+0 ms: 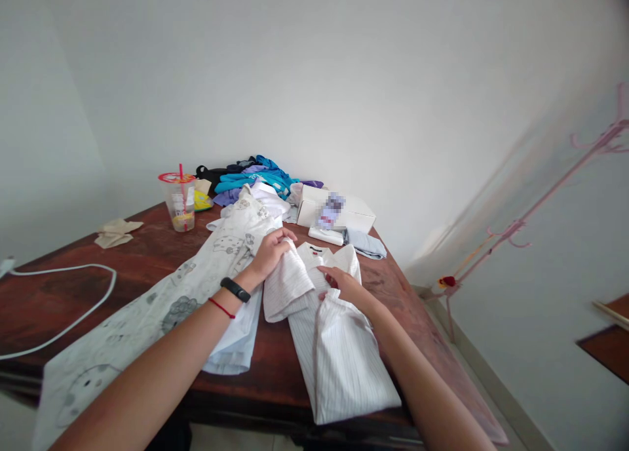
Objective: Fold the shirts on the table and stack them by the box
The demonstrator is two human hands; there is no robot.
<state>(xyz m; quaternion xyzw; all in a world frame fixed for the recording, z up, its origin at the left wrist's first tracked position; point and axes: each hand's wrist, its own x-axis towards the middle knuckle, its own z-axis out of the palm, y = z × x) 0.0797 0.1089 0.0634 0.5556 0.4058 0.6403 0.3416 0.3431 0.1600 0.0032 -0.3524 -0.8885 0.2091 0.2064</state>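
A white striped shirt (344, 366) lies on the brown table, its collar toward the wall and its right side partly folded inward. My left hand (272, 251) is closed on the shirt at its left shoulder, where the sleeve hangs down toward me. Over the middle of the shirt, my right hand (341, 284) has its index finger stretched toward the collar, while its other fingers curl on the bunched edge of the folded side. Left of the shirt, a white cloth with grey animal prints (147, 320) lies over pale blue fabric (236, 352).
Heaped clothes (260, 176) lie by the wall. A plastic cup with a red straw (183, 205) stands at the back left, near a crumpled napkin (116, 233) and a white cable (111, 280). A white box (356, 213) and folded grey cloth (366, 243) sit behind the shirt. A pink coat rack (528, 218) leans right.
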